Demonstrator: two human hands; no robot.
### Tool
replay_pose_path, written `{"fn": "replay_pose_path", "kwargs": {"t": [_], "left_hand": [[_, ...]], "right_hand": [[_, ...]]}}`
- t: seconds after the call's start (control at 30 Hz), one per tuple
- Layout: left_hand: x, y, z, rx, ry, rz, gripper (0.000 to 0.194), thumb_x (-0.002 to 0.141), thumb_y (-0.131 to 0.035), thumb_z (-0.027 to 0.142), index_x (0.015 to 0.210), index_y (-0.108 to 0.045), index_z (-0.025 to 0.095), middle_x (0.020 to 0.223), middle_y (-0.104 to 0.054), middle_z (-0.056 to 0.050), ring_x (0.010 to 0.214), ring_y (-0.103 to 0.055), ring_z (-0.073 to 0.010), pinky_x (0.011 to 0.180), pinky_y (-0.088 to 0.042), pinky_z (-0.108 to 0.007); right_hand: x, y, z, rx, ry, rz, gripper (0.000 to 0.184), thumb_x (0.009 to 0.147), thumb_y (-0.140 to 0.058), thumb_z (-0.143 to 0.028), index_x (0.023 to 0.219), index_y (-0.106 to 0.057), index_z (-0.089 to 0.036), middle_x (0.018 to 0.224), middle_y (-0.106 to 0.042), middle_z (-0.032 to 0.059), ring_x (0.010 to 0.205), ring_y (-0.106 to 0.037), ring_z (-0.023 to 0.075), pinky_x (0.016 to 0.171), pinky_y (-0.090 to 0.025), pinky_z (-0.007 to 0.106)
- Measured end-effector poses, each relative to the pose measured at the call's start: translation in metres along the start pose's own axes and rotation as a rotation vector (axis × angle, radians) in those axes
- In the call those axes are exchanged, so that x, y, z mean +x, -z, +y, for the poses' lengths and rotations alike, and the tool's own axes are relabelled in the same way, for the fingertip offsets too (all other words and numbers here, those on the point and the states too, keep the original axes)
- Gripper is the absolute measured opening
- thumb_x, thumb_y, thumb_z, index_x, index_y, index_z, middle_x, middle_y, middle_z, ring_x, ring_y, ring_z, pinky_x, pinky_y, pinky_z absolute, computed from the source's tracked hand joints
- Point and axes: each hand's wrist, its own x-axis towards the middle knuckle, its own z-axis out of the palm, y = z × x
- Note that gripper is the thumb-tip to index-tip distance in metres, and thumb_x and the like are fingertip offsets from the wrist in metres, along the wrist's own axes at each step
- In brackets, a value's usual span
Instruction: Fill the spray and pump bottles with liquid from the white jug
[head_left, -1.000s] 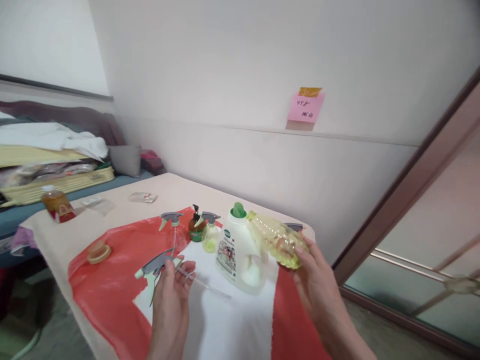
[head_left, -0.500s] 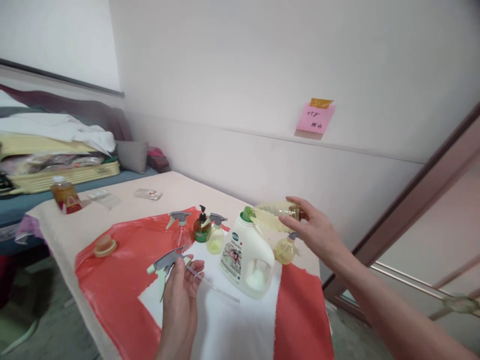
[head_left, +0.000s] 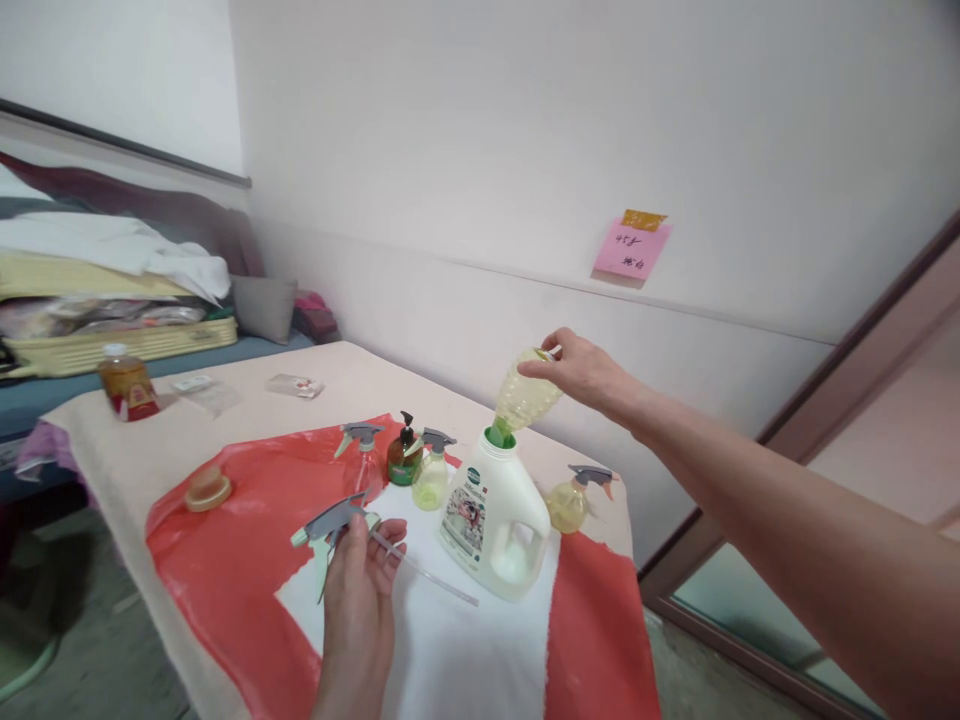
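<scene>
My left hand (head_left: 367, 570) is closed around a grey and pale-green trigger spray head (head_left: 334, 522), whose clear dip tube points right over the white cloth (head_left: 442, 655). With my right hand (head_left: 574, 365) I grip a pale yellow ribbed bottle (head_left: 527, 393) by its base. That bottle is tipped steeply, mouth down, at the green spout of a white detergent jug (head_left: 491, 520). The jug stands upright on the cloth, handle to the right. Whether liquid runs out of the bottle I cannot tell.
Behind the jug stand a pink spray bottle (head_left: 363, 472), a brown pump bottle (head_left: 404, 455) and a yellow-green spray bottle (head_left: 430, 478). Right of it is a yellow spray bottle (head_left: 568, 506). A round lid (head_left: 208, 490) lies on red plastic (head_left: 225, 570); an amber bottle (head_left: 129, 383) stands far left.
My right hand has risen and moved left, tilting the yellow bottle from nearly level to steeply mouth down over the jug. My left hand keeps the spray head in nearly the same place.
</scene>
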Motion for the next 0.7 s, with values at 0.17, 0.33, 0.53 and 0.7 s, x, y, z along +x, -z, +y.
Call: {"fn": "replay_pose_path", "kwargs": {"t": [0.17, 0.33, 0.53, 0.7], "left_hand": [[0.000, 0.001, 0.002, -0.014, 0.008, -0.001, 0.025, 0.083, -0.065, 0.042, 0.091, -0.059, 0.018, 0.080, -0.070, -0.007, 0.079, -0.067, -0.0168, 0.071, -0.052, -0.028], [0.000, 0.003, 0.001, -0.010, 0.021, -0.016, 0.028, 0.082, -0.066, 0.043, 0.093, -0.060, 0.018, 0.083, -0.071, -0.008, 0.080, -0.067, -0.0163, 0.071, -0.052, -0.027], [-0.001, 0.002, 0.001, 0.014, 0.006, -0.013, 0.027, 0.083, -0.065, 0.042, 0.096, -0.059, 0.020, 0.081, -0.070, -0.006, 0.080, -0.067, -0.0167, 0.071, -0.052, -0.028], [-0.002, 0.000, -0.004, 0.015, 0.006, 0.002, 0.026, 0.082, -0.066, 0.041, 0.092, -0.060, 0.018, 0.083, -0.070, -0.008, 0.080, -0.067, -0.0172, 0.071, -0.052, -0.028]], "right_hand": [[0.014, 0.001, -0.006, -0.058, 0.002, -0.011, 0.050, 0.065, -0.066, -0.058, 0.099, -0.055, -0.024, 0.099, -0.063, 0.0078, 0.087, -0.057, 0.0262, 0.071, -0.040, 0.038], [0.012, 0.000, -0.007, -0.012, -0.005, 0.002, 0.049, 0.064, -0.068, -0.057, 0.098, -0.058, -0.023, 0.096, -0.064, 0.0079, 0.087, -0.057, 0.0273, 0.073, -0.040, 0.040], [-0.037, -0.005, 0.030, 0.247, -0.059, 0.122, 0.059, 0.068, -0.069, -0.058, 0.117, -0.057, -0.027, 0.104, -0.063, 0.0058, 0.095, -0.059, 0.0254, 0.083, -0.043, 0.041], [-0.129, -0.061, 0.091, 0.922, -0.315, 0.274, 0.056, 0.079, -0.059, -0.057, 0.126, -0.052, -0.027, 0.119, -0.062, 0.0078, 0.097, -0.063, 0.0234, 0.078, -0.052, 0.038]]}}
